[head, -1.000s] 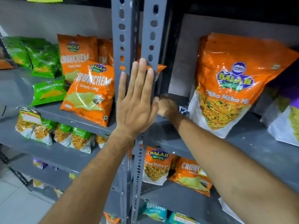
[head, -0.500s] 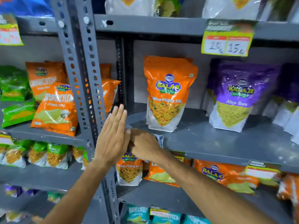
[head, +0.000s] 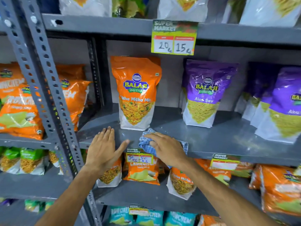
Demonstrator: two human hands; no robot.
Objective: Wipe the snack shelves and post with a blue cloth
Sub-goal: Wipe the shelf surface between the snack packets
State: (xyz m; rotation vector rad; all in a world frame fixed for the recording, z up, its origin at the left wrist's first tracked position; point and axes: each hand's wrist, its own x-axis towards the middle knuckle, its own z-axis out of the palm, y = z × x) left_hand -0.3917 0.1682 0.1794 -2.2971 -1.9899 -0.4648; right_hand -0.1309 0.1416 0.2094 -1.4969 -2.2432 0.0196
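Observation:
A grey metal shelf (head: 211, 136) runs across the middle of the head view. My right hand (head: 166, 149) presses a blue checked cloth (head: 145, 146) flat on the shelf's front edge, just in front of an orange Tikha Mitha Mix bag (head: 136, 93). My left hand (head: 104, 149) lies flat and open on the shelf edge to the left of the cloth, fingers spread, holding nothing. The perforated grey post (head: 47, 88) stands to the left of both hands, untouched.
Purple Aloo Sev bags (head: 205, 93) stand on the same shelf to the right. Orange chip bags (head: 17, 101) fill the left bay. A price tag (head: 174, 38) hangs from the shelf above; another price tag (head: 140, 157) sits under my hands. More snack bags fill the lower shelves.
My left hand left the post and came down onto the shelf edge. My right hand moved right along the shelf with the cloth. The view swung right and up.

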